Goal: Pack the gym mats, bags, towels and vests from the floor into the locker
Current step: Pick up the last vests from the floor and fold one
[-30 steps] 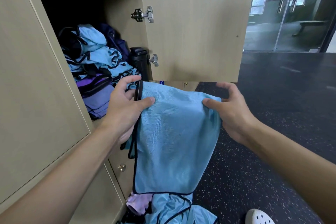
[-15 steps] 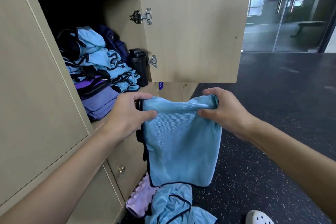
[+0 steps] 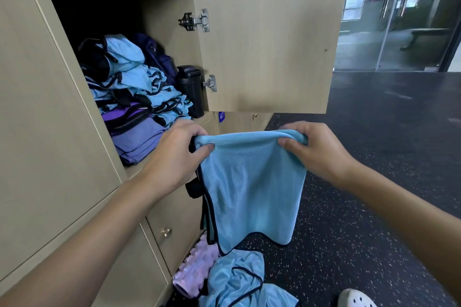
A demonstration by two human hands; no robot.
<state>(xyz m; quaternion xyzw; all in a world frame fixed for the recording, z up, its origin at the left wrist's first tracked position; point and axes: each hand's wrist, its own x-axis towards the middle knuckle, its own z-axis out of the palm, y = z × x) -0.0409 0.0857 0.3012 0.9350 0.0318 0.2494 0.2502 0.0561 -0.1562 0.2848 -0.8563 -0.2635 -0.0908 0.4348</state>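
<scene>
A light blue vest (image 3: pixel 252 187) with black trim hangs folded in front of me. My left hand (image 3: pixel 174 157) grips its top left corner and my right hand (image 3: pixel 316 149) pinches its top right corner. Up and to the left stands the open locker (image 3: pixel 159 0), holding a pile of blue vests (image 3: pixel 134 80) stacked on purple folded items (image 3: pixel 139 137), with a black bottle (image 3: pixel 190 87) beside them. More blue vests (image 3: pixel 239 281) and a lilac ridged roller (image 3: pixel 197 269) lie on the floor below.
The locker door (image 3: pixel 269 40) stands swung open to the right, above my hands. Closed lower lockers with small brass knobs (image 3: pixel 166 232) sit beneath. Dark speckled gym floor (image 3: pixel 361 157) spreads to the right. A white shoe (image 3: pixel 356 299) shows at the bottom edge.
Both hands have folded the vest's top edge over, so it hangs shorter and clear of the floor pile. The hands sit slightly lower in the view.
</scene>
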